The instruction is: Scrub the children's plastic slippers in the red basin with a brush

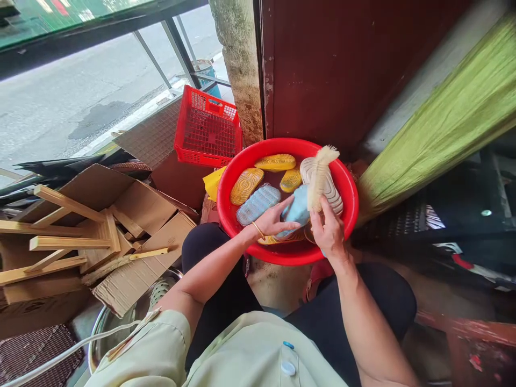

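In the red basin [350, 196] between my knees, several slippers lie in water, some showing their grooved soles. My left hand [276, 219], with a bangle at the wrist, grips a light blue slipper [298, 207], thumb and fingers along its sides. Held in my right hand [328, 231] is a brush [318, 180] with pale bristles, raised over that slipper. Another light blue slipper [258, 204] rests to the left, near the yellow slippers [246, 185]. A whitish slipper [332, 188] leans at the right, partly behind the brush. The held slipper is blurred.
A red plastic crate [207, 156] stands behind the basin. To the left are cardboard [157, 242], a wooden stool on its side [99, 236] and a metal bowl [93, 338]. A dark red panel [334, 70] rises behind; a green cloth [435, 129] hangs right.
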### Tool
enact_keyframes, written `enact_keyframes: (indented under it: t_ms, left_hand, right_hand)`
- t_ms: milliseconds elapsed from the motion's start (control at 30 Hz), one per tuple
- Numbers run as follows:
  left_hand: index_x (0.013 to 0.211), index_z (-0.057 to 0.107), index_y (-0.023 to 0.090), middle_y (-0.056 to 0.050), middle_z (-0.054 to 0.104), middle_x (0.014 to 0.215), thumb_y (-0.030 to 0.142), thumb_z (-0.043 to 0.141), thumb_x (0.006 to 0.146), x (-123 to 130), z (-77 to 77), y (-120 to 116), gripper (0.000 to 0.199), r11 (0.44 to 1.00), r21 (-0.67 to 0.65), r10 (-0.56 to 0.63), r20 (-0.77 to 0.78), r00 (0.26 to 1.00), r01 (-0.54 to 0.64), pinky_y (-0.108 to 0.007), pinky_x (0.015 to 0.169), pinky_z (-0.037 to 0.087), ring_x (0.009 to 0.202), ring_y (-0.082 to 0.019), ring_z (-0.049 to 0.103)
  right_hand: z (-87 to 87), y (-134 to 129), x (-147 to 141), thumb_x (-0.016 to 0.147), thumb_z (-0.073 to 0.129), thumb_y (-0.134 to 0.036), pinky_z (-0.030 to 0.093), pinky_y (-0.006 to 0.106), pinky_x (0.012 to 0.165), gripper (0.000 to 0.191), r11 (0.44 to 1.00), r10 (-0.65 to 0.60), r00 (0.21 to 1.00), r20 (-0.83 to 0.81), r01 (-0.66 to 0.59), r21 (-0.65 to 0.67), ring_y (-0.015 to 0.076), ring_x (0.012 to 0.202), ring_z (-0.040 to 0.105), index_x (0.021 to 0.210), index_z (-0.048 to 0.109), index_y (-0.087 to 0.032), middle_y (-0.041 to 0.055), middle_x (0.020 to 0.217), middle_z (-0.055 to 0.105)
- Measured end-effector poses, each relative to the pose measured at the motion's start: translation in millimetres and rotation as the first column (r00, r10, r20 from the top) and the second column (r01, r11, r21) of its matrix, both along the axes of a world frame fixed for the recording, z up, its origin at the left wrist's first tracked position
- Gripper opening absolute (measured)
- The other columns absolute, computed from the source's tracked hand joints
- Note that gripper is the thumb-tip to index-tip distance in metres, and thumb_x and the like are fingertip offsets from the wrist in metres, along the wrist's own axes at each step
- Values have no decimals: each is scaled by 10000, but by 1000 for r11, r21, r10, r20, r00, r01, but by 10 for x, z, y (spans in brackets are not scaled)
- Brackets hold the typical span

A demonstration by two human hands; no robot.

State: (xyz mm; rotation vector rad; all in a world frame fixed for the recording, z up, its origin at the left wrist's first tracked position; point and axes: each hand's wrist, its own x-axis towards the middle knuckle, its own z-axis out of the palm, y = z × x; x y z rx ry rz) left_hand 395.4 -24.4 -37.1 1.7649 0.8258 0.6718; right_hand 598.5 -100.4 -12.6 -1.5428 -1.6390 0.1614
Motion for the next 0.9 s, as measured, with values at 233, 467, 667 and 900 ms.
enact_keyframes:
  t_ms: [233,467,667,900]
  left_hand:
    - [1394,652,202,-143,653,1430,460,643,940,-439,-84,761,522,811,301,580,-299,757,-503,-467,1165,417,1352,-351,568]
    - [1598,366,175,-277,532,1502,545,747,818,-659,-366,1037,943,737,302,604,-695,390,-604,-545,1094,431,1381,-453,516]
    - [1550,422,168,-306,594,1409,547,769,760,-599,-350,967,942,766,246,550,-728,409,-594,-612,1032,453,1310,-504,565]
    - [1553,402,229,-164,527,1523,361,808,737,-562,-187,979,921,671,434,716,-168,678,-601,-573,1194,364,1406,-390,489]
  right_hand:
    - [48,-129,18,1062,412,-294,596,380,893,526,941,81,954,288,22,-337,301,1047,743,1561,515,-163,179,1180,752]
    - [96,-179,93,1057,452,-288,562,337,801,598,769,219,885,410,102,-631,278,968,755,1650,376,-323,130,1145,758]
    - [31,-114,100,1044,482,-282,546,327,863,600,749,266,906,330,22,-662,270,1019,752,1637,402,-322,116,1182,776]
    - [-63,-40,86,1040,444,-254,566,351,926,550,840,198,950,240,-38,-542,279,1082,746,1588,478,-227,133,1205,780]
